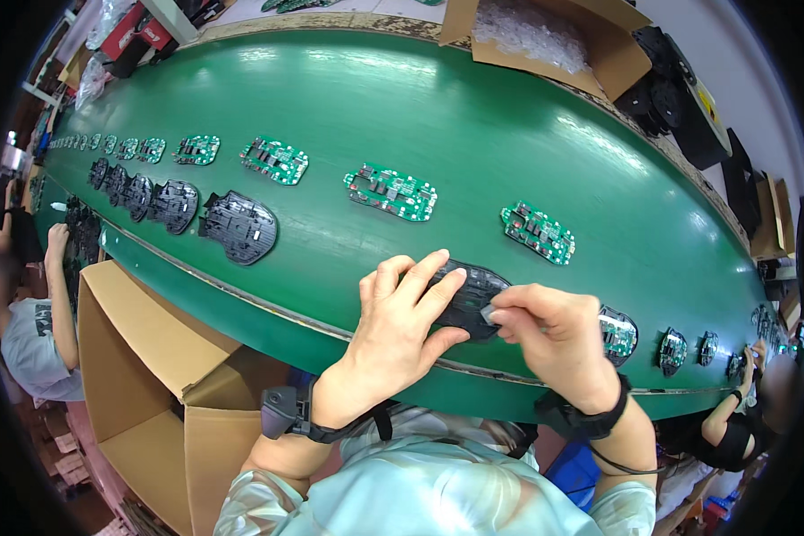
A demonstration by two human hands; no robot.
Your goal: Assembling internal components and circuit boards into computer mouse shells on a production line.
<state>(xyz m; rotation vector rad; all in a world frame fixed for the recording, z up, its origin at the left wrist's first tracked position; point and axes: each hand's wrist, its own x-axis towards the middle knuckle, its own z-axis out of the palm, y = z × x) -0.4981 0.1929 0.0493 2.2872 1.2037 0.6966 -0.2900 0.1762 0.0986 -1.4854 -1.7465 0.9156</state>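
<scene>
A black plastic mouse-shaped shell lies on the green work surface in front of me. My left hand rests on its left end, fingers spread over the edge and holding it down. Thumb and fingers of my right hand pinch a small greyish piece at the shell's right side; its exact kind is too small to tell. Beyond the shell lies a green circuit board. Just past my right hand sits a black shell with a green board in it.
More circuit boards run in a row to the left, with black shells nearer me. An open cardboard box stands at the lower left. Across the surface is a carton of clear plastic pieces. Other people work at both sides.
</scene>
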